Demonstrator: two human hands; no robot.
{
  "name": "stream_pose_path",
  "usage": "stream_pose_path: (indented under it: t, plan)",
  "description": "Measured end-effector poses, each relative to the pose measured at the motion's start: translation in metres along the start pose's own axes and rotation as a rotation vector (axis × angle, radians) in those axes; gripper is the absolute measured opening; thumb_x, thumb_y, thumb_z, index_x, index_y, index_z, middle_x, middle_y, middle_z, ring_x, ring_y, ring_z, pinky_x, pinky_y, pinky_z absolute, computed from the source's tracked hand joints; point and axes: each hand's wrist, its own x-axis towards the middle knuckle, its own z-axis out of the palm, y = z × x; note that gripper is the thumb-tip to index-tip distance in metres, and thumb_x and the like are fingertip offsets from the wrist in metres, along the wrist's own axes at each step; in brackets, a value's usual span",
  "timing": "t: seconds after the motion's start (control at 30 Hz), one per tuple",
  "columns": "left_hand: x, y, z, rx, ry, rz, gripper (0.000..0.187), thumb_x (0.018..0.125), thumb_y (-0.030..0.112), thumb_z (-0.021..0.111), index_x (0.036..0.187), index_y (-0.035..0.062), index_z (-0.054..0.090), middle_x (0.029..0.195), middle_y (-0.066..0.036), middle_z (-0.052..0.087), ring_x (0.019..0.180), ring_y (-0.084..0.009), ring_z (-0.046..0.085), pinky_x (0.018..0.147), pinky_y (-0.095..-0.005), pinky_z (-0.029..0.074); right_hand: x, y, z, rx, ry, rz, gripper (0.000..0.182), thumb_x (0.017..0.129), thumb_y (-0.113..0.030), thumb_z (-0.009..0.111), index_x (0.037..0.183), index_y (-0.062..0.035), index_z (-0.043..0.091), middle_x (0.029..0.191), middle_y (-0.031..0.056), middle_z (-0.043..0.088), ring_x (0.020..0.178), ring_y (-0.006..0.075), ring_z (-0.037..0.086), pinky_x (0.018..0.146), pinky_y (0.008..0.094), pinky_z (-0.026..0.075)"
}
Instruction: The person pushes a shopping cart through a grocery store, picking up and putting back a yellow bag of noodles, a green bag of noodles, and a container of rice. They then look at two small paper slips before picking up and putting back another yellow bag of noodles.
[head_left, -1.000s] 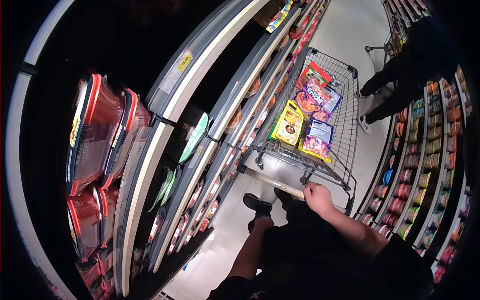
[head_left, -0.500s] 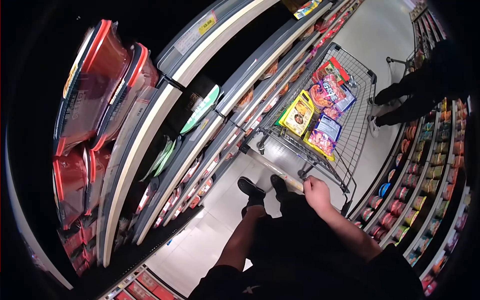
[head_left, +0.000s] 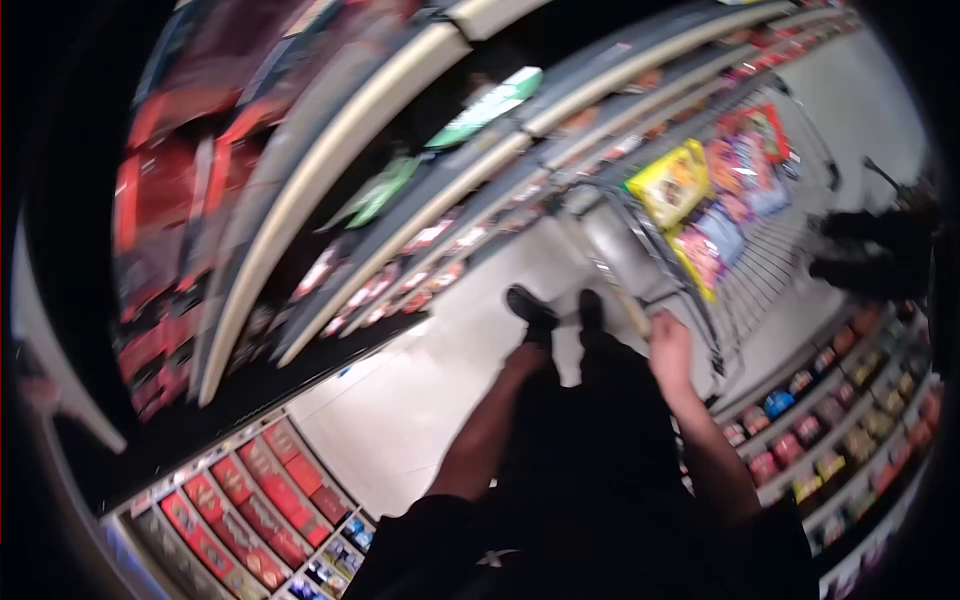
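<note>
My right hand (head_left: 668, 345) is closed on the near end of the pale handle bar (head_left: 610, 280) of a wire shopping cart (head_left: 765, 300). In the cart lie a yellow bag (head_left: 672, 185), a red packet (head_left: 757, 130) and pink-and-blue packs (head_left: 715, 235), all blurred. My left arm (head_left: 490, 430) hangs down beside my dark trousers. The hand at its end is against my leg, and its fingers cannot be made out.
Shelves with red-edged packs (head_left: 170, 190) and a green-edged pack (head_left: 490, 108) rise on the left. Red boxes (head_left: 250, 500) fill a lower-left shelf. Shelves of jars and tubs (head_left: 815, 440) stand at the right. Another person's dark legs (head_left: 865, 250) are beyond the cart.
My view has swung, so the cart sits further right and more red boxes show at lower left. My right hand stays on the handle. The picture has become blurred.
</note>
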Motion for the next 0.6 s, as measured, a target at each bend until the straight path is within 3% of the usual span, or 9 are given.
stream_pose_path:
  t: [0.07, 0.17, 0.2, 0.23, 0.27, 0.33, 0.4, 0.47, 0.6]
  plan:
    - [-0.022, -0.003, -0.026, -0.084, -0.101, 0.201, 0.054, 0.093, 0.049, 0.064, 0.114, 0.0016, 0.077, 0.115, -0.025, 0.076, 0.111, -0.0410, 0.072, 0.095, -0.0506, 0.056, -0.003, -0.008, -0.008, -0.056, 0.023, -0.023, 0.036, 0.108, -0.026, 0.052, 0.091, 0.0018, 0.066, 0.070, 0.0203, 0.063, 0.064, 0.0319, 0.065, 0.065, 0.0464, 0.049]
    - [-0.041, 0.000, -0.047, -0.110, 0.056, -0.016, 0.044, 0.086, 0.039, 0.072, 0.105, -0.0011, 0.074, 0.106, -0.031, 0.074, 0.107, -0.0419, 0.073, 0.093, -0.0511, 0.056, 0.000, -0.006, -0.006, -0.015, -0.026, 0.009, 0.036, 0.110, -0.030, 0.054, 0.109, 0.0006, 0.074, 0.074, 0.0192, 0.067, 0.067, 0.0287, 0.066, 0.068, 0.0420, 0.052]
    - [-0.043, -0.010, -0.046, -0.115, 0.151, 0.036, 0.040, 0.086, 0.035, 0.072, 0.103, -0.0007, 0.074, 0.106, -0.030, 0.074, 0.106, -0.0423, 0.073, 0.093, -0.0511, 0.056, 0.004, 0.010, 0.001, 0.006, -0.028, -0.015, 0.035, 0.110, -0.028, 0.055, 0.117, 0.0009, 0.074, 0.073, 0.0163, 0.065, 0.067, 0.0242, 0.064, 0.068, 0.0396, 0.052]
    - [-0.041, -0.019, -0.043, -0.117, 0.252, 0.084, 0.035, 0.086, 0.031, 0.071, 0.101, -0.0003, 0.073, 0.105, -0.029, 0.075, 0.105, -0.0427, 0.073, 0.094, -0.0511, 0.055, 0.004, 0.001, -0.003, 0.011, -0.045, -0.008, 0.034, 0.110, -0.026, 0.055, 0.118, 0.0022, 0.074, 0.072, 0.0146, 0.063, 0.067, 0.0206, 0.062, 0.067, 0.0381, 0.051]
    - [-0.046, -0.026, -0.045, -0.110, 0.263, 0.084, 0.033, 0.087, 0.029, 0.069, 0.101, 0.0005, 0.073, 0.106, -0.028, 0.075, 0.105, -0.0429, 0.073, 0.094, -0.0506, 0.056, 0.001, -0.013, -0.004, 0.074, 0.004, -0.024, 0.035, 0.109, -0.029, 0.056, 0.094, 0.0012, 0.067, 0.082, 0.0276, 0.066, 0.078, 0.0467, 0.067, 0.068, 0.0506, 0.050]
    - [-0.055, -0.036, -0.053, -0.102, 0.264, 0.090, 0.029, 0.088, 0.026, 0.067, 0.103, 0.0023, 0.075, 0.108, -0.025, 0.076, 0.106, -0.0429, 0.072, 0.093, -0.0495, 0.056, -0.002, -0.035, -0.016, 0.050, -0.038, -0.048, 0.040, 0.110, -0.030, 0.055, 0.088, 0.0031, 0.064, 0.071, 0.0229, 0.060, 0.063, 0.0408, 0.059, 0.061, 0.0486, 0.044]
    - [-0.055, -0.033, -0.055, -0.124, 0.257, 0.029, 0.027, 0.086, 0.020, 0.067, 0.104, 0.0039, 0.077, 0.110, -0.025, 0.075, 0.107, -0.0408, 0.073, 0.093, -0.0471, 0.057, -0.003, -0.037, -0.011, 0.030, -0.022, -0.082, 0.040, 0.110, -0.030, 0.055, 0.088, 0.0029, 0.064, 0.071, 0.0227, 0.061, 0.064, 0.0400, 0.060, 0.061, 0.0484, 0.044]
    - [-0.043, -0.037, -0.052, -0.211, 0.177, 0.127, 0.022, 0.083, 0.015, 0.070, 0.100, 0.0029, 0.078, 0.109, -0.024, 0.076, 0.107, -0.0380, 0.073, 0.093, -0.0464, 0.058, -0.003, -0.023, -0.011, -0.026, 0.028, -0.107, 0.038, 0.110, -0.029, 0.055, 0.091, 0.0023, 0.066, 0.073, 0.0226, 0.062, 0.066, 0.0397, 0.061, 0.063, 0.0479, 0.046]
    - [-0.054, -0.053, -0.056, -0.244, 0.265, 0.255, 0.020, 0.076, 0.014, 0.073, 0.094, 0.0083, 0.080, 0.102, -0.018, 0.077, 0.098, -0.0358, 0.074, 0.092, -0.0462, 0.059, -0.007, -0.018, -0.008, -0.061, 0.070, -0.146, 0.038, 0.111, -0.029, 0.053, 0.096, 0.0026, 0.067, 0.079, 0.0243, 0.065, 0.072, 0.0446, 0.063, 0.066, 0.0493, 0.047]
